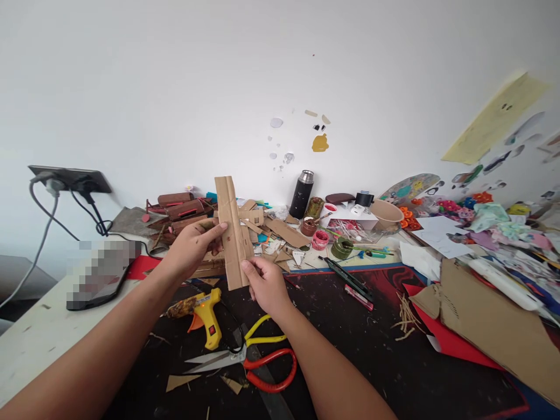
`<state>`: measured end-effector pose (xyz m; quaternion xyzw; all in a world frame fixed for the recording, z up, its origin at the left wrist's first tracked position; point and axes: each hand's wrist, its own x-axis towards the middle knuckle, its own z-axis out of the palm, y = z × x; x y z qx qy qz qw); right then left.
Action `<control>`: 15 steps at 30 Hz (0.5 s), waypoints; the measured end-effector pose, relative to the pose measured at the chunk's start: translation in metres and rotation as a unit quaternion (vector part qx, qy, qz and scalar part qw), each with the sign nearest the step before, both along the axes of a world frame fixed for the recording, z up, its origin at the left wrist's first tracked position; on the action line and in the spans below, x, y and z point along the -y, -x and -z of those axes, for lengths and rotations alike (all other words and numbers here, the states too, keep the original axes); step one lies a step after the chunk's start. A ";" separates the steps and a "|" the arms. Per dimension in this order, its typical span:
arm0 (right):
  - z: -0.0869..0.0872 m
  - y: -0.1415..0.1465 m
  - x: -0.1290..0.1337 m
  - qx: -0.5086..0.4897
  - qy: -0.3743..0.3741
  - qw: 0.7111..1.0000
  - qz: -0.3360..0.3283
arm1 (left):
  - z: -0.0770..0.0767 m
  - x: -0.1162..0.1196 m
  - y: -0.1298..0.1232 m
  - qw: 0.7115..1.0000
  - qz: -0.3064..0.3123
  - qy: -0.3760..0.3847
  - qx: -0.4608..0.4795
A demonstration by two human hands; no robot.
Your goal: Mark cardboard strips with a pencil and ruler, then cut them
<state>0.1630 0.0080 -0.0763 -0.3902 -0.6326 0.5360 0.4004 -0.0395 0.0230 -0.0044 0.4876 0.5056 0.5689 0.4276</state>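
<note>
Between my two hands a strip of brown cardboard [233,233] is held up above the table, long side nearly upright and leaning slightly. My left hand [202,242] pinches its left edge about midway, thumb on the near face. Lower down, my right hand [268,283] grips the right edge close to the bottom corner, its thumb also on the near face. Below the hands lie a yellow glue gun [209,318] with a browned nozzle and a pair of scissors [271,370] with red and yellow handles, blades apart. Small cardboard offcuts [181,382] are beside the scissors.
Behind the strip are piled cardboard scraps [286,232], brown rolled pieces [186,210], a black flask [301,195] and open paint jars [321,239]. A utility knife [347,277] rests on the dark mat [341,344]. Large cardboard [490,332] lies right; a power socket [70,179] is left.
</note>
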 end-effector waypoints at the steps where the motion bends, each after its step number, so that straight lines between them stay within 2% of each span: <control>1: 0.000 0.000 0.000 -0.001 0.000 1.000 -0.003 | 0.000 0.000 0.001 1.000 -0.010 -0.005 0.000; 6: 0.003 -0.001 0.002 0.031 -0.017 0.999 -0.019 | 0.000 -0.002 0.005 0.999 -0.042 -0.015 0.003; 15: 0.004 -0.002 0.001 0.056 -0.033 0.998 -0.005 | -0.001 0.001 0.004 1.000 -0.028 -0.004 -0.001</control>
